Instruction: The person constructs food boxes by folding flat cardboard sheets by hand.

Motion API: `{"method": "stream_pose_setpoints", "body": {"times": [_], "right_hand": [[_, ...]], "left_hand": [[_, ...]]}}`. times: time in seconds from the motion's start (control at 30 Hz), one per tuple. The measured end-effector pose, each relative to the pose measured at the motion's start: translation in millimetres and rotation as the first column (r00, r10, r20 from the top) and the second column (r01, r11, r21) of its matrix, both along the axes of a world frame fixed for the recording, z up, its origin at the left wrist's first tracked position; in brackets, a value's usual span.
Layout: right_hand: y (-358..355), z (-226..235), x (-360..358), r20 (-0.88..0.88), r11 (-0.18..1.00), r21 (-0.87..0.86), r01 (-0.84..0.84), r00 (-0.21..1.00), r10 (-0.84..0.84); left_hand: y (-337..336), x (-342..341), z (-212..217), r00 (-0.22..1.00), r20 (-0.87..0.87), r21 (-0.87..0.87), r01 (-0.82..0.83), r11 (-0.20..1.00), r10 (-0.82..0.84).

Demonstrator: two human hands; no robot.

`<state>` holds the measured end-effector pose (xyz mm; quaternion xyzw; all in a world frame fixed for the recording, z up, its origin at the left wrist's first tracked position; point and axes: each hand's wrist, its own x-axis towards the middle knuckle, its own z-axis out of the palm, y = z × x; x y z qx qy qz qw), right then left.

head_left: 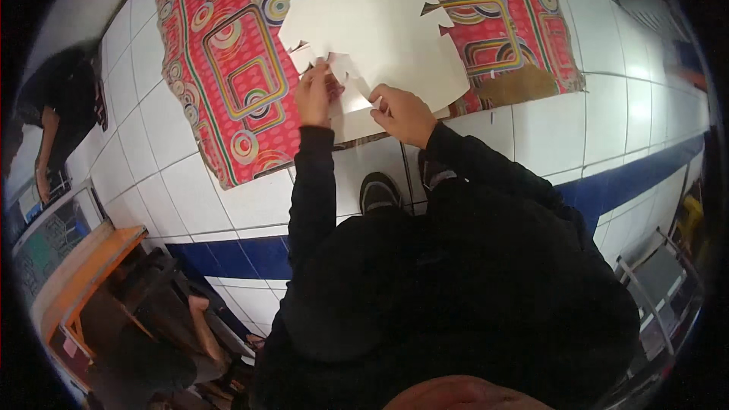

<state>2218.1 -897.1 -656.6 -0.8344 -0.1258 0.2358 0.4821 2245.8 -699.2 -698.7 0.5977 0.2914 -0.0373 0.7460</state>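
White card sheets [380, 38] lie on a red patterned mat [228, 68] on the tiled floor [547, 129].
Both hands pinch the near edge of the card: left hand [315, 95] and right hand [402, 114], fingers closed on it. Black shoes [380, 191] stand just near them.
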Motion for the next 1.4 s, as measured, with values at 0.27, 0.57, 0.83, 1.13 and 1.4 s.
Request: {"method": "stream_pose_setpoints", "body": {"times": [0.27,0.57,0.83,1.13,1.4], "right_hand": [[15.3,-20.1,11.6,0.017,0.967,-0.226,0.114,0.993,-0.113],[17.1,-36.9,14.5,0.106,0.976,-0.079,0.202,0.975,-0.193],[22.7,-25.7,13.5,0.118,0.989,-0.022,0.149,0.982,-0.145],[25.2,-33.4,23.9,0.085,0.987,0.054,0.151,0.984,-0.156],[51.2,-9.6,20.1,0.207,0.994,0.098,-0.048,0.978,0.027]], "left_hand": [[-11.3,-5.4,18.7,0.944,0.047,0.523,0.255,0.814,-0.326],[-37.2,-28.2,30.3,0.872,0.017,0.658,0.360,0.662,-0.490],[-10.9,-21.1,26.7,0.994,-0.008,-0.079,0.110,0.991,-0.111],[-47.9,-37.1,36.4,0.940,0.070,0.646,0.213,0.733,-0.335],[-20.0,-33.5,45.4,0.980,-0.099,0.703,0.191,0.686,-0.171]]}}
